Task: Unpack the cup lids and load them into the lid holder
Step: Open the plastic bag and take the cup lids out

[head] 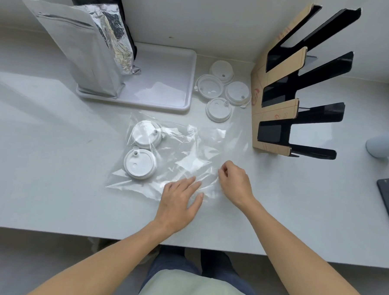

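White tabletop [53, 162] against a white wall, person standing at the near edge. L hand [179, 200] lies flat w/ fingers straight, pressing the near part of a clear plastic bag [184, 155]. R hand [234, 183] sits just beside it, fingers curled, pinching the bag's film at its right-hand end; the bag mouth looks to be there, can't tell for sure. Bag's long axis runs left-right. Two bagged lids [141, 155] sit at the far-left end, i.e. left of and beyond both hands, L hand nearer. So lids probably need to slide rightward toward the pinch. Four loose lids [221, 92] lie further back, right of a white tray [170, 78] holding a foil pouch [86, 51]. Lid holder [280, 84] stands far right, slots still unloaded.
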